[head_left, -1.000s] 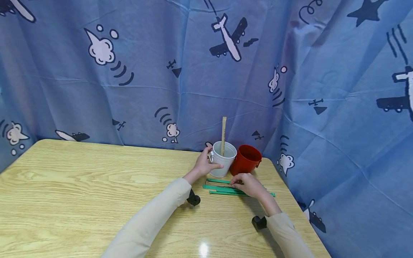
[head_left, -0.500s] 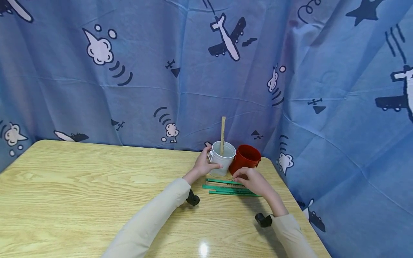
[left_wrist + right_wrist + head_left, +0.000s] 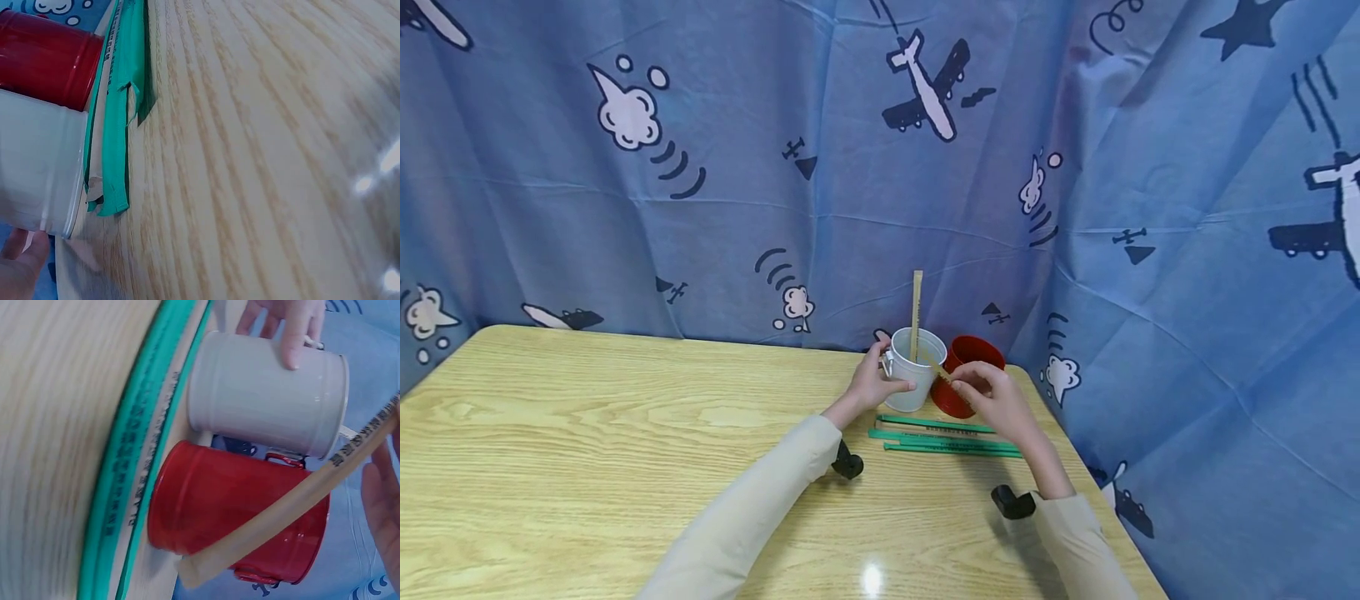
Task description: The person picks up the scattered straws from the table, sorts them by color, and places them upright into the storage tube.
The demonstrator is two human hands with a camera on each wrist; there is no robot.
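Note:
My left hand grips the side of a small white pail, with the thumb across its front and fingers by its handle. One slim beige printed packet stands upright in the pail. Another beige printed packet is pinched in the fingertips of my right hand, raised off the table. In the head view its far end overlaps the white pail's rim. In the right wrist view it crosses in front of the red pail. Below both pails lie several green packets, with a beige packet among them.
The pails stand side by side near the back right corner of the wooden table. A blue printed curtain hangs right behind the table and along its right side.
My right hand has lifted away from the packets on the table, up towards the white pail's rim, with a beige packet now showing in its fingers. The left hand has stayed on the white pail.

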